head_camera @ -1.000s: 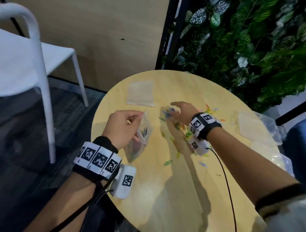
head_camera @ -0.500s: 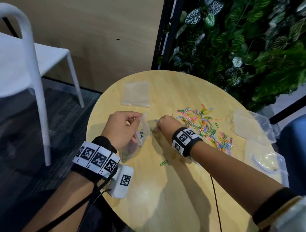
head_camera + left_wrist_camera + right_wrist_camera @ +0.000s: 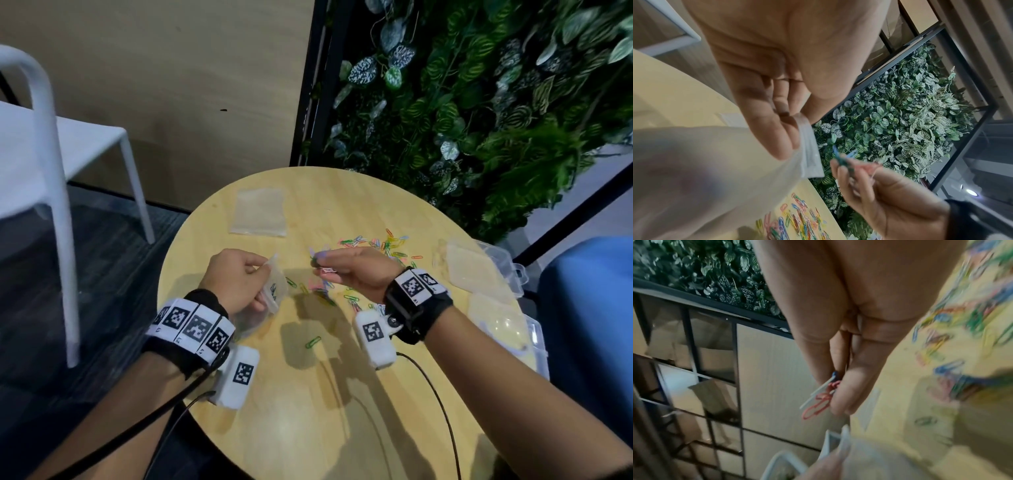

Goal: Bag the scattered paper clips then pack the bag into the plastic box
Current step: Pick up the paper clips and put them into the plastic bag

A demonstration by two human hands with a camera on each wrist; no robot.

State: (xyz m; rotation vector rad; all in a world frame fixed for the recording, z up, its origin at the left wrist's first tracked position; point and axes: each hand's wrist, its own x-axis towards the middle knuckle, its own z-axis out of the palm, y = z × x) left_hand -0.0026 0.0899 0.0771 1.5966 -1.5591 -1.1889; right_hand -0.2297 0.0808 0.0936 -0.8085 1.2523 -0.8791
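While your left hand (image 3: 236, 284) pinches the rim of the small clear bag (image 3: 274, 291) and holds its mouth up, your right hand (image 3: 356, 270) has lifted clear of the surface (image 3: 342, 394). Half a second ago it was pressed down among the clips beside the bag; now its grip is closed on a small bunch of paper clips (image 3: 822, 395), blue, white and red, held at the fingertips just beside the bag's opening. That suggests another batch is about to go in. A few clips already show dark through the bag's plastic.

Most of the scattered paper clips (image 3: 383, 245) lie loose in a colourful spread behind and under your right hand, so bagging looks far from finished. One green clip (image 3: 313, 342) sits apart, nearer you.

Beyond the bag, a stack of spare clear bags (image 3: 259, 216) lies flat near the far edge. Clear plastic boxes (image 3: 493, 270) wait open at the right edge, well apart from the bag. A white chair (image 3: 51, 164) stands off to the left, a wall of green leaves (image 3: 479, 102) behind. Nothing blocks the short path from your fingertips to the bag mouth.
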